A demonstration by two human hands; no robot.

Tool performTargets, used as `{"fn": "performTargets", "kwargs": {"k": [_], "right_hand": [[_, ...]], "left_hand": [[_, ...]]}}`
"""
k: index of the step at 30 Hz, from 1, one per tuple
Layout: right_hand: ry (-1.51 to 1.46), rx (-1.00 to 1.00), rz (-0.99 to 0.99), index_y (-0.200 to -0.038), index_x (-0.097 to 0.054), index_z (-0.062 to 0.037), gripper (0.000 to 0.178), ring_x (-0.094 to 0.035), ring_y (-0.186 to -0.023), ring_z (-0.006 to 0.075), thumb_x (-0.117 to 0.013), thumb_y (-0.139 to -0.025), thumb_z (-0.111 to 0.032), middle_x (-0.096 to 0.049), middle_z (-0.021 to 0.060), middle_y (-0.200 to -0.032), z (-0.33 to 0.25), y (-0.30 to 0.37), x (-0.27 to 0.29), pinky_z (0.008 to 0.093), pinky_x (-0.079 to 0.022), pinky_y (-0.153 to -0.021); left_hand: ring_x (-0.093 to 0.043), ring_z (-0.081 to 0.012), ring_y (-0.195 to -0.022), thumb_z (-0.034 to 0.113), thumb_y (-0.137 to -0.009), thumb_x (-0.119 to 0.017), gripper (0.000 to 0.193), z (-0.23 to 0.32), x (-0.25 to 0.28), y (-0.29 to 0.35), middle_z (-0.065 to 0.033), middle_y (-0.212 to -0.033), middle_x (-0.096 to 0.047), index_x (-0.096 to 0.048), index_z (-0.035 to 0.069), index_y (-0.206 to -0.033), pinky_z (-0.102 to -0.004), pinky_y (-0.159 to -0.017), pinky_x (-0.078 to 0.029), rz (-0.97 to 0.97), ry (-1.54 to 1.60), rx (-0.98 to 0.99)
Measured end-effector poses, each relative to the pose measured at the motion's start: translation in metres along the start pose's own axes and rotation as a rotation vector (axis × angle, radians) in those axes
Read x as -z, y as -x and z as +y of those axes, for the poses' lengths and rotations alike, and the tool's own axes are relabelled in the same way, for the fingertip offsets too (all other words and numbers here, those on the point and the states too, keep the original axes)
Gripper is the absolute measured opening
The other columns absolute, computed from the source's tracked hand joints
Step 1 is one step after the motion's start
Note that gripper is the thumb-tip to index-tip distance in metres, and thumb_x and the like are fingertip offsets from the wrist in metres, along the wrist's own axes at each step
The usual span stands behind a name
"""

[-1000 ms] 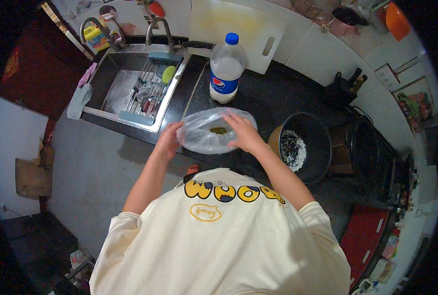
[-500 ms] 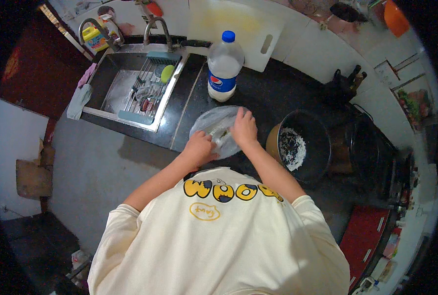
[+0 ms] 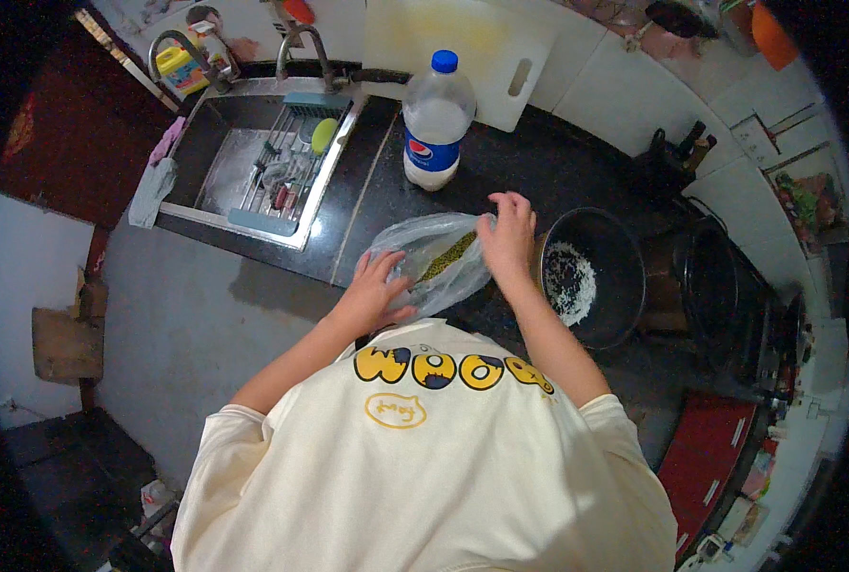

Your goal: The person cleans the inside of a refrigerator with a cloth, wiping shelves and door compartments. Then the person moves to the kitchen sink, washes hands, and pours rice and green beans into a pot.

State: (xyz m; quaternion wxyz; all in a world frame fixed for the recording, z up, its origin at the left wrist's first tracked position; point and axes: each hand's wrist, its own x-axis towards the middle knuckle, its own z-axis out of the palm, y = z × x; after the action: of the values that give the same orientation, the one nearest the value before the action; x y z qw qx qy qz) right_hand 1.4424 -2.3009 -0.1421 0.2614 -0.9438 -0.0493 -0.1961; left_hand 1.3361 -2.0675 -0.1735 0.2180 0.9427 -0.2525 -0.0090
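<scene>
A clear plastic bag (image 3: 405,236) lies on the dark counter in front of me, its mouth spread wide. Small green beans (image 3: 448,257), like mung beans, show in a slanting strip inside it. My left hand (image 3: 371,294) rests against the bag's left edge with its fingers spread. At the opposite edge is my right hand (image 3: 510,238), fingers apart and thumb side touching the plastic. Just right of that hand stands a dark-lined pot (image 3: 615,286) with white grains (image 3: 569,286) on its bottom.
Behind the bag stands a large blue-capped bottle (image 3: 434,133), partly filled with white contents. A steel sink (image 3: 334,176) with a dish rack is at left. A white cutting board (image 3: 496,86) leans on the wall; a knife block (image 3: 667,167) is at back right.
Both hands have moved apart, the right one to the right, pulling the bag's mouth wider. The green beans, mostly hidden before, now show plainly. Left fingers have uncurled.
</scene>
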Motion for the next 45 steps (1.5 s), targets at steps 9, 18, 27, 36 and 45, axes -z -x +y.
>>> {"fn": "performTargets", "kwargs": {"k": [9, 18, 27, 36, 45], "right_hand": [[0.017, 0.64, -0.576, -0.083, -0.069, -0.0075, 0.01, -0.059, -0.094, 0.0287, -0.065, -0.077, -0.015, -0.065, 0.0087, -0.087, 0.016, 0.068, 0.003, 0.0437, -0.042, -0.094], [0.144, 0.327, -0.478, -0.084, -0.067, -0.0022, 0.012, -0.061, -0.088, 0.0306, -0.059, -0.082, -0.01, -0.065, 0.0125, -0.086, 0.004, 0.069, 0.008, 0.0436, -0.05, -0.079], [0.387, 0.274, -0.555, -0.112, -0.062, 0.0008, 0.03, -0.052, -0.113, 0.0392, -0.06, -0.087, -0.017, -0.056, 0.0223, -0.12, -0.016, 0.045, -0.057, 0.0462, -0.041, -0.098], [0.189, 0.082, -0.437, -0.107, -0.063, 0.0014, 0.028, -0.052, -0.107, 0.0406, -0.058, -0.087, -0.018, -0.06, 0.022, -0.111, -0.001, 0.064, -0.078, 0.047, -0.04, -0.098], [0.517, 0.085, -0.546, -0.128, -0.052, -0.0035, 0.047, -0.047, -0.119, 0.0351, -0.06, -0.085, -0.02, -0.05, 0.0195, -0.126, -0.024, 0.075, -0.103, 0.0524, -0.045, -0.089]], "left_hand": [[-0.058, -0.0323, -0.099, 0.026, -0.081, -0.069, 0.027, 0.004, -0.019, -0.063, -0.0112, -0.106, -0.058, -0.061, 0.006, -0.097, -0.0461, -0.079, -0.05, 0.288, -0.308, 0.304], [-0.057, -0.034, -0.093, 0.014, -0.08, -0.067, 0.016, -0.03, -0.026, -0.065, -0.014, -0.094, -0.055, -0.057, 0.004, -0.088, -0.0444, -0.077, -0.049, 0.284, 0.221, 0.387], [-0.048, -0.0364, -0.119, 0.007, -0.069, -0.071, 0.059, -0.01, -0.027, -0.023, -0.0193, -0.137, -0.044, -0.06, 0.02, -0.126, -0.0429, -0.099, -0.043, 0.08, -0.014, 0.083], [-0.047, -0.0375, -0.12, 0.0, -0.081, -0.056, 0.067, -0.02, -0.015, -0.033, -0.0204, -0.138, -0.043, -0.047, 0.028, -0.14, -0.0421, -0.101, -0.042, -0.041, 0.011, 0.153], [-0.045, -0.0434, -0.118, -0.004, -0.075, -0.058, 0.076, -0.017, -0.035, -0.053, -0.0256, -0.137, -0.042, -0.028, -0.002, -0.145, -0.0462, -0.1, -0.041, 0.047, 0.237, 0.143]]}}
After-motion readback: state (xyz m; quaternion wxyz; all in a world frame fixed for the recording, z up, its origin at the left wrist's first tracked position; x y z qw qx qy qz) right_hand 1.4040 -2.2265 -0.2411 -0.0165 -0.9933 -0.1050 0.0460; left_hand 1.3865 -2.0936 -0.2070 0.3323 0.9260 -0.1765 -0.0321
